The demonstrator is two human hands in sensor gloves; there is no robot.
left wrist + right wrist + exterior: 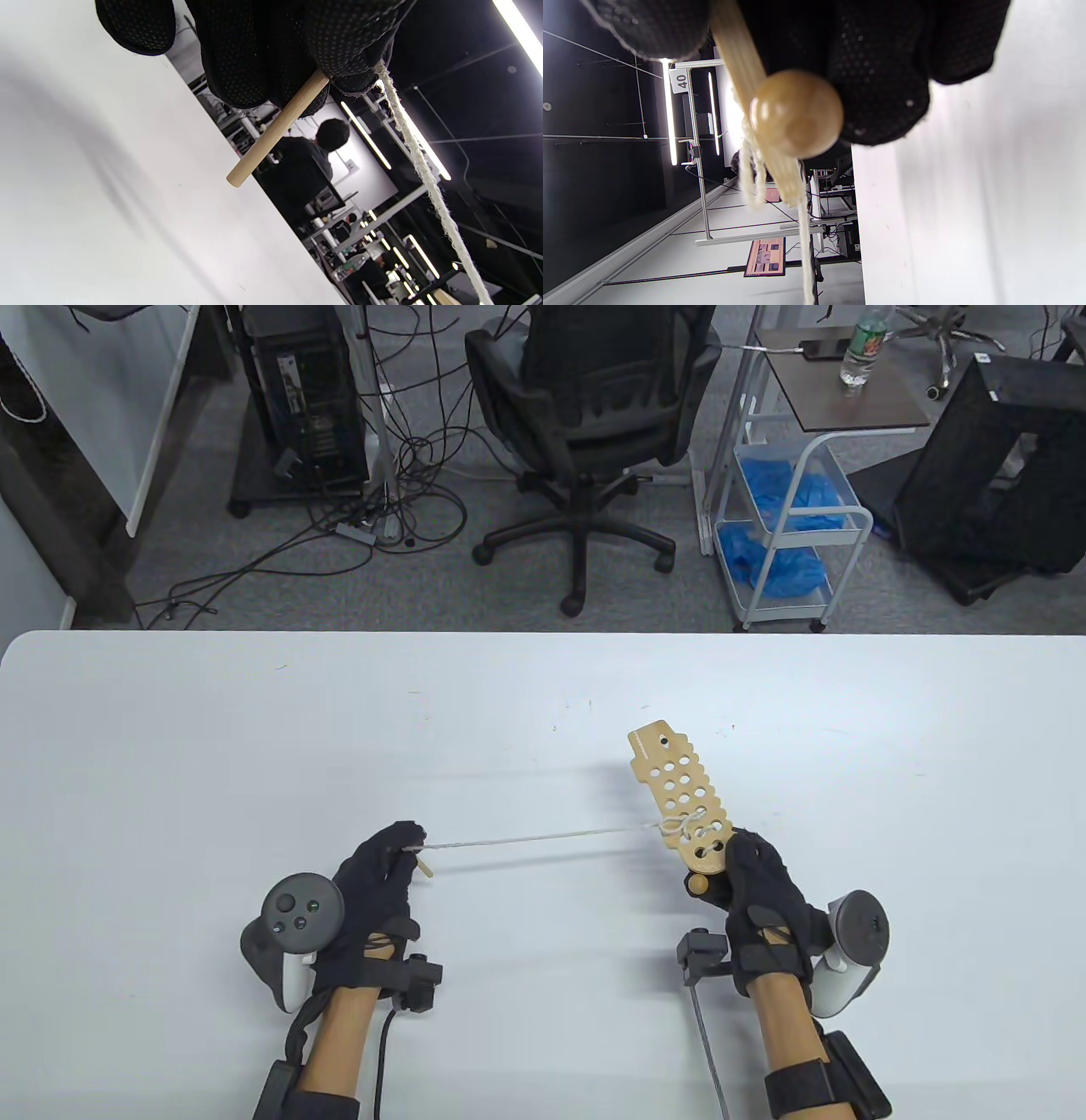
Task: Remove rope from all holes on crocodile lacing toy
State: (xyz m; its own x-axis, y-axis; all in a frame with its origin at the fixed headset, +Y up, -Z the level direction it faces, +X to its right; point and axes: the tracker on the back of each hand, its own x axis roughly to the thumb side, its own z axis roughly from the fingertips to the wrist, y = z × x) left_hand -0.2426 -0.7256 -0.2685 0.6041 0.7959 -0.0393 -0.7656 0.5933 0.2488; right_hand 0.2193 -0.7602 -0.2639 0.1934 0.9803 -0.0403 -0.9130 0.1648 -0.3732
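Note:
The wooden crocodile lacing toy point(680, 797) is a flat tan board with many holes, held above the table. My right hand point(755, 891) grips its near end beside a round wooden ball point(697, 885); that ball point(796, 114) fills the right wrist view. A cream rope point(543, 838) runs taut from the laced holes near my right hand leftwards to my left hand point(386, 869). My left hand pinches the rope point(424, 173) and its wooden needle stick point(275, 129). The rope is still looped through a few holes point(691, 830) at the board's near end.
The white table point(254, 746) spreads around both hands. Beyond its far edge stand an office chair point(585, 407), a white cart point(797, 517) with blue bags, and cables on the floor.

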